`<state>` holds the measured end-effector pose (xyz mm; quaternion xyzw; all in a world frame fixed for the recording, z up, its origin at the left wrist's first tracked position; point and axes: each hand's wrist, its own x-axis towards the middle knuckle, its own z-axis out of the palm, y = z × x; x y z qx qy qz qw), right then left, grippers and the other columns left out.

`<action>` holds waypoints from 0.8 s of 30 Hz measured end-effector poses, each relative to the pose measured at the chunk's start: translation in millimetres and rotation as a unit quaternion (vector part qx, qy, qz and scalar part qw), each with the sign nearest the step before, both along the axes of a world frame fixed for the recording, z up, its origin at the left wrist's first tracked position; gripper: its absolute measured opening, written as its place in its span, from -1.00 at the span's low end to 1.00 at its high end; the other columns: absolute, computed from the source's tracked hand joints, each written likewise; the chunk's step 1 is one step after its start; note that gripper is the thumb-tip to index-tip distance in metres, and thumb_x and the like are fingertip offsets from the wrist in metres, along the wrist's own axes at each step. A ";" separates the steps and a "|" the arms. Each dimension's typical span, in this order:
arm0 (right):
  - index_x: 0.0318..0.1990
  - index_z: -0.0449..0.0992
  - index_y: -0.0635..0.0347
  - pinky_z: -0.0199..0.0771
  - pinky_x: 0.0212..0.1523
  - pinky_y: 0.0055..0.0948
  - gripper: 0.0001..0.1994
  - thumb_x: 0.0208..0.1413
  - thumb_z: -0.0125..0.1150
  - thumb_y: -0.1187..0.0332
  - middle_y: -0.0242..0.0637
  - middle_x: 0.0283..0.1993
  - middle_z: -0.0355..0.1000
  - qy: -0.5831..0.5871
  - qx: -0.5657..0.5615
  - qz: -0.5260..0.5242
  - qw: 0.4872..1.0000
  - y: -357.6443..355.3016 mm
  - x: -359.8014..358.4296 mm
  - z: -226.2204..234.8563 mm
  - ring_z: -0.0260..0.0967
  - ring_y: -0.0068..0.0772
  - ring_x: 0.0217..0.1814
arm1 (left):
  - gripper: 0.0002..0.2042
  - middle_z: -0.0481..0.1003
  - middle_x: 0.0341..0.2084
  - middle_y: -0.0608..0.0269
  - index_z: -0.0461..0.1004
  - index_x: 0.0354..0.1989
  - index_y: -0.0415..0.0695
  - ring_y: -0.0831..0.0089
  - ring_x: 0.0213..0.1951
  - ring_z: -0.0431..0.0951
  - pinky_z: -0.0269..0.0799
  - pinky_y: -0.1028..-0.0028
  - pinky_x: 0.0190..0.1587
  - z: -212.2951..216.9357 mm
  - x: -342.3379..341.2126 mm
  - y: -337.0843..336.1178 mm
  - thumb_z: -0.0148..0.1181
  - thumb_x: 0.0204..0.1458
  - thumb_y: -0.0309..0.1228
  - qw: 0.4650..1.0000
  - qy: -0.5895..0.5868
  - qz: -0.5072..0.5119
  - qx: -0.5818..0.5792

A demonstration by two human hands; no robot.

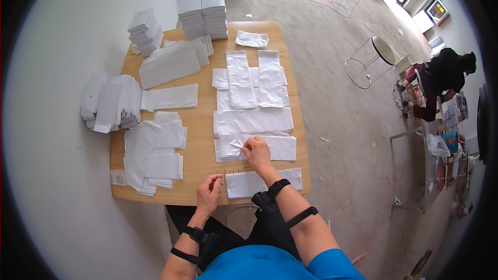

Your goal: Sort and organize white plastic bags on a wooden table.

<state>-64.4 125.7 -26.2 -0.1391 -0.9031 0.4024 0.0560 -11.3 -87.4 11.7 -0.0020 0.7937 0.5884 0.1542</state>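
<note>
My right hand (258, 153) is over a pile of flat white sleeves on the wooden table (199, 163). Its thumb and fingers pinch the wrinkled left part of the top white sleeve (231, 145). Near the table's front edge, my left hand (208, 195) has its fingers curled in, and nothing shows in them. Just right of it lies another white sleeve pile (242, 184), partly under my right forearm. Beyond my right hand, more white sleeves (253, 120) lie crosswise, and two upright sleeve piles (240, 80) rest farther back.
Fanned white sleeves (155, 148) cover the table's left side. White boxes (202, 10) are stacked at the back, and flat box blanks (116, 98) stand by the left wall. Wire stools (381, 52) are on the floor at right. A person (446, 75) sits near a cluttered side table.
</note>
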 end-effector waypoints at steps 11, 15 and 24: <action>-0.50 0.51 0.25 0.38 -0.31 -0.25 -0.80 -0.08 0.37 0.32 -0.15 -0.46 0.40 0.054 -0.087 0.012 0.995 10.6 4.2 8.1 0.39 -0.15 -0.33 | -0.73 0.37 -0.55 0.27 0.51 -0.32 -0.24 0.47 -0.48 0.38 0.36 0.48 -0.36 -15.2 -104.4 63.2 0.25 0.05 -0.25 0.974 0.122 0.042 -0.186; -0.28 0.56 0.26 0.45 -0.27 -0.39 -0.57 0.07 0.27 -0.02 -0.16 -0.31 0.49 -0.232 -0.220 -0.027 0.947 3.4 22.1 51.0 0.47 -0.32 -0.29 | -0.77 0.39 -0.47 0.29 0.47 -0.37 -0.24 0.52 -0.40 0.39 0.35 0.51 -0.29 3.0 -102.2 76.9 0.22 0.06 -0.29 0.961 0.229 0.027 -0.154; 0.04 0.38 0.29 0.36 0.16 -0.27 -0.59 0.26 0.05 0.10 -0.15 -0.01 0.46 0.107 -0.812 -0.124 0.560 28.1 59.6 39.4 0.39 -0.26 0.09 | -0.88 0.46 -0.31 0.41 0.35 -0.13 -0.13 0.72 -0.28 0.43 0.35 0.63 -0.16 126.6 -41.1 17.6 0.02 0.26 -0.37 0.951 -0.105 -0.062 0.284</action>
